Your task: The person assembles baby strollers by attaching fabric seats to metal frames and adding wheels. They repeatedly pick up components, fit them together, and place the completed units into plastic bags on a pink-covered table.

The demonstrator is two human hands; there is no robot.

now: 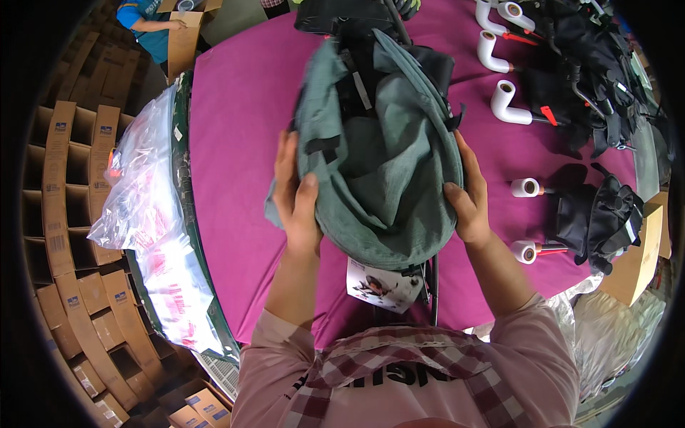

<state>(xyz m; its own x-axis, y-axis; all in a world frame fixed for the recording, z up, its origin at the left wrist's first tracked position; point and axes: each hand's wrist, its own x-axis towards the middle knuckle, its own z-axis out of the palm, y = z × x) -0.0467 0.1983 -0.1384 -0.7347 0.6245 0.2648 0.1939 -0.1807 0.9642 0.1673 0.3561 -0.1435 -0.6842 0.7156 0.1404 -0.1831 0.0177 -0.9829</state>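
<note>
Canopy [378,164] of grey-green fabric looks soft, light and floppy over a stiffer black frame. Both hands, left [296,196] and right [467,196], grasp its padded rim, thumbs on top; that firm edge seems the best hold, above the purple counter [235,107]

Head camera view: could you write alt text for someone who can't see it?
Seen from above, a person's left hand and right hand grip the two sides of a grey-green fabric bag over a magenta table. White pipe-shaped parts and black bags lie to the right; clear plastic bags hang off the left edge.
</note>
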